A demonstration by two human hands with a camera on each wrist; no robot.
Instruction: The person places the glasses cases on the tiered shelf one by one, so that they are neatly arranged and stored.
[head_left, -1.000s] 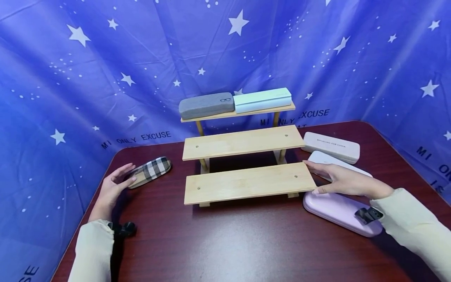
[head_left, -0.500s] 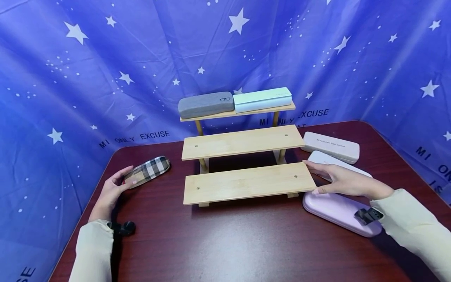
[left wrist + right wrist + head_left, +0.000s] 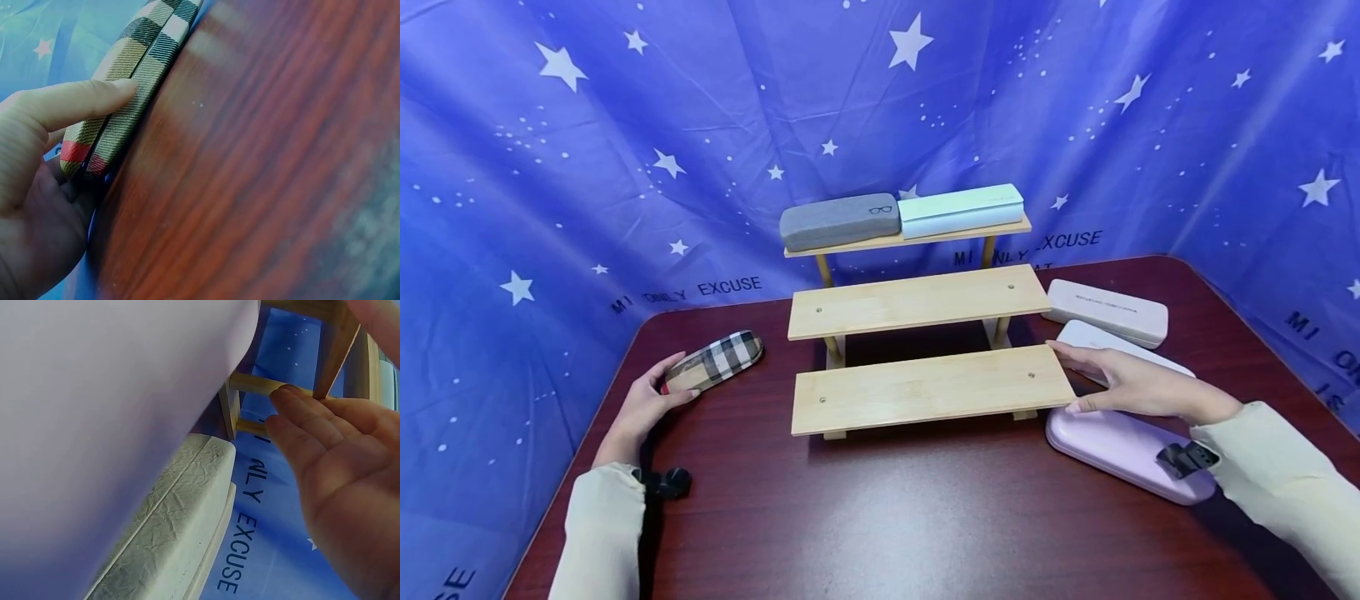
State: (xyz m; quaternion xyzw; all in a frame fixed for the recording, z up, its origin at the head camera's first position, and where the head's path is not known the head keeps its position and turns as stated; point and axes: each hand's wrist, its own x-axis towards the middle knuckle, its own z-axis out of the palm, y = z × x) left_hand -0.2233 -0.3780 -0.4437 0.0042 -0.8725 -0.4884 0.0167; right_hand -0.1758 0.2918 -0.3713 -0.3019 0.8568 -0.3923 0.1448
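Observation:
At the left of the table, my left hand [image 3: 643,406] grips the near end of a plaid glasses case [image 3: 724,358]. In the left wrist view, the thumb lies across the side of the plaid case [image 3: 140,75], over its seam, and the fingers are mostly hidden behind it. My right hand [image 3: 1131,385] holds the right end of the lowest board of a three-tier wooden display rack [image 3: 925,390], fingers at the back corner and thumb at the front. The right wrist view shows that hand [image 3: 350,462] against the board's end.
A grey glasses case [image 3: 838,222] and a pale green case [image 3: 962,211] stand on the top tier. Right of the rack lie a beige case [image 3: 1105,311], a white case [image 3: 1093,340] and a pink case [image 3: 1112,446]. A blue star-print curtain [image 3: 700,100] surrounds the table.
My left hand has closed on the plaid case, which has shifted and turned slightly, with its red end now showing. My right hand stays at the rack.

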